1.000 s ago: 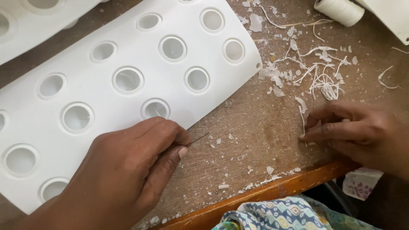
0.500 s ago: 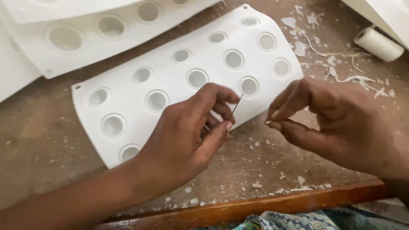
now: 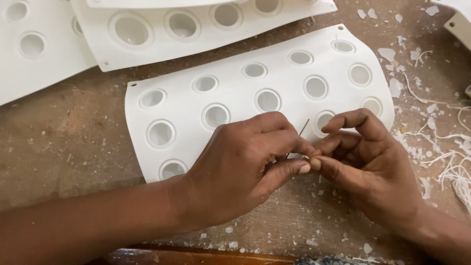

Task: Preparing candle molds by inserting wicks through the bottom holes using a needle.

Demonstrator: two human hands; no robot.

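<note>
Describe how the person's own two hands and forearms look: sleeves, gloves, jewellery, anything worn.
Both are bare. The left hand wears no glove, ring or watch, and its forearm shows no sleeve all the way to the picture's edge. The right hand is equally uncovered, with no rings or bands visible; its wrist leaves the frame at the lower right without a cuff. Fingernails are short and unpainted.

Worn wooden table (image 3: pixel 73 147) — 3 white moulds (image 3: pixel 255 88), wax flakes (image 3: pixel 392 54), wick scraps (image 3: pixel 451 167)
</note>
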